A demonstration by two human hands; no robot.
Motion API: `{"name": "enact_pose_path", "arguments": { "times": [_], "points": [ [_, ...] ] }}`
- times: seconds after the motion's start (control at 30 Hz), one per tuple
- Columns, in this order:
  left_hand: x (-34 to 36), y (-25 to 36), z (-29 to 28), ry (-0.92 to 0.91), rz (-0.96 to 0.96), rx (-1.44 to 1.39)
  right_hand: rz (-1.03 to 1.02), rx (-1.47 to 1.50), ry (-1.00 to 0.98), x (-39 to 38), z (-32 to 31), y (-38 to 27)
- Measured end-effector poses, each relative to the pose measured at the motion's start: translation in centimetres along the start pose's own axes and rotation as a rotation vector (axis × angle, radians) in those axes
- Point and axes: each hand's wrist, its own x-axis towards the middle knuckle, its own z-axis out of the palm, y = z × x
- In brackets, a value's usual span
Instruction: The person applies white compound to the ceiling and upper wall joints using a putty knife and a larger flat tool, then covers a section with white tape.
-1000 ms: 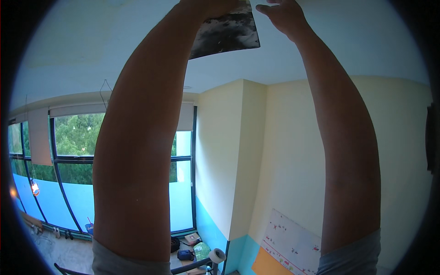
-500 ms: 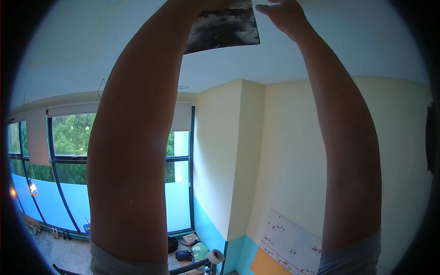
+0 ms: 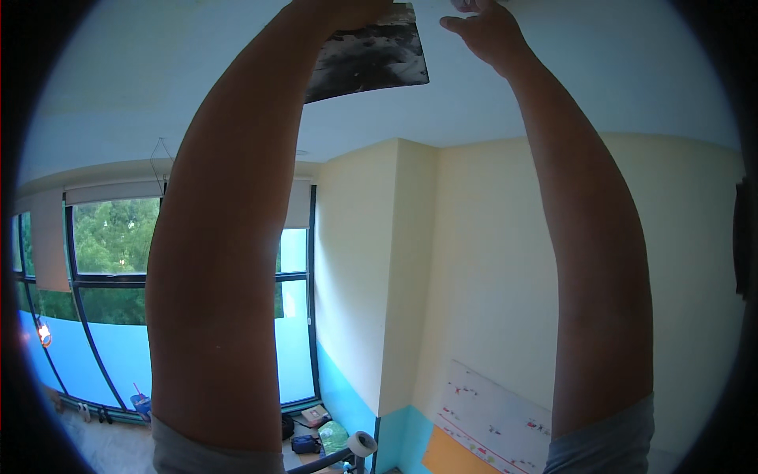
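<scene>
Both my arms reach up toward the ceiling. At the top edge my left hand [image 3: 359, 13] is closed on a dark rectangular plate [image 3: 371, 59], smeared with whitish streaks. The plate hangs just below the ceiling surface, tilted, its lower edge slightly curved; part of it is behind my left forearm. To the right of the plate, and apart from it, my right hand [image 3: 493, 39] is raised with the thumb stretched out to the left. Its other fingers are partly cut off by the top edge. Nothing shows between thumb and fingers.
Pale ceiling [image 3: 632, 71] spreads overhead, with a thin wire loop [image 3: 160, 154] by the windows [image 3: 118, 237]. A cream wall corner [image 3: 395, 276] juts out ahead. Below are a dark rail with a round pale end [image 3: 362, 444], bags [image 3: 306, 444] on the floor and a white wall poster [image 3: 489, 415].
The plate and my left hand have shifted a little left and down, widening the gap to my right hand. The room has slid slightly left in view.
</scene>
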Motion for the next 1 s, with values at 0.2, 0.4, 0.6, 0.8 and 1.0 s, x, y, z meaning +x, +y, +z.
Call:
{"name": "enact_pose_path", "arguments": {
  "times": [0.2,0.4,0.6,0.8,1.0],
  "points": [
    [0.5,0.0,1.4,0.023,-0.019,0.004,-0.068,-0.203,-0.037,0.7,0.3,1.4],
    [0.0,0.4,2.0,-0.008,0.024,-0.073,-0.027,-0.101,0.004,0.1,0.7,2.0],
    [-0.3,-0.1,1.7,-0.007,0.004,-0.109,0.055,-0.03,-0.064,-0.4,1.0,0.4],
    [0.1,0.1,1.6,0.006,-0.004,-0.131,0.083,-0.022,-0.132,0.4,0.5,1.2],
    [-2.2,2.4,2.1,0.008,-0.119,-0.228,0.158,-0.065,-0.292,-1.1,-1.0,1.3]
  ]
}}
